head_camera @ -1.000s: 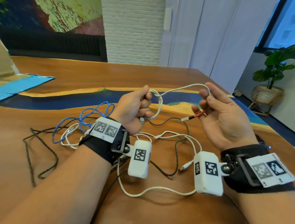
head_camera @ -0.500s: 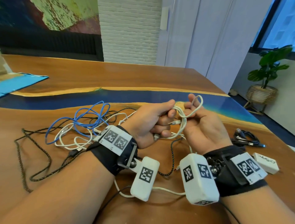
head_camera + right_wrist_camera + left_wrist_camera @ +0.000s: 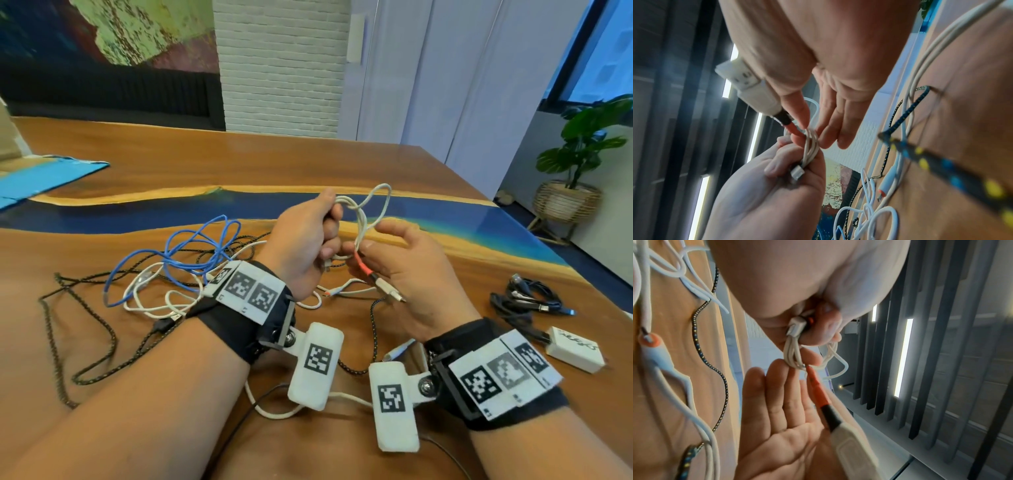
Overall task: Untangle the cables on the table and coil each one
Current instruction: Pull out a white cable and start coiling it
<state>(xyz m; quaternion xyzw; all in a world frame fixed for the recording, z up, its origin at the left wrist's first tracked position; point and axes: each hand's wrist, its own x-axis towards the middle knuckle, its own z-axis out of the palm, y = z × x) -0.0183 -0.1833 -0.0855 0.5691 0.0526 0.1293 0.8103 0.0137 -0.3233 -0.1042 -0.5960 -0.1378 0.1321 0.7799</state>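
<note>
Head view: left hand [image 3: 305, 240] clenches white cable [image 3: 363, 219] loops upright; right hand [image 3: 404, 274] pinches its red-collared plug [image 3: 385, 287], pointing down-right.

The left hand [image 3: 305, 236] covers the gathered turns of the white cable [image 3: 363, 219], so their count cannot be told. In the right wrist view the braided cable [image 3: 953, 168] nearest the lens is blurred. The black cable bundle [image 3: 527, 298] is too small to separate into strands, and the blue cloth [image 3: 41, 178] is cut off at the left edge.
</note>
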